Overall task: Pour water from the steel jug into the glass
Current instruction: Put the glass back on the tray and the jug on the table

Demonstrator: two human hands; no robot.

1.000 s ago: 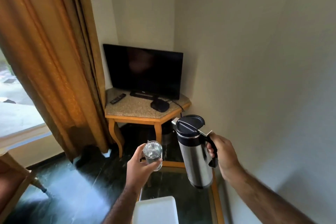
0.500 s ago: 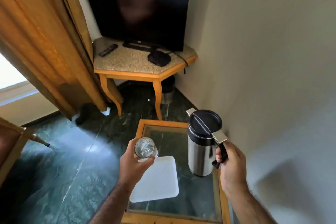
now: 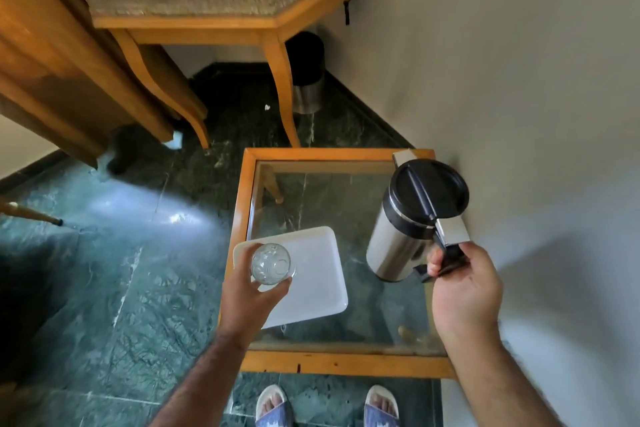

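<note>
Steel jug (image 3: 398, 236): likely heavy w/ water, slick; keep your right hand (image 3: 464, 291) clamped on its black handle, above table's right edge; glass (image 3: 272, 263) fragile, left hand (image 3: 251, 298) wrapped round it over tray (image 3: 322, 288), near left edge.
</note>
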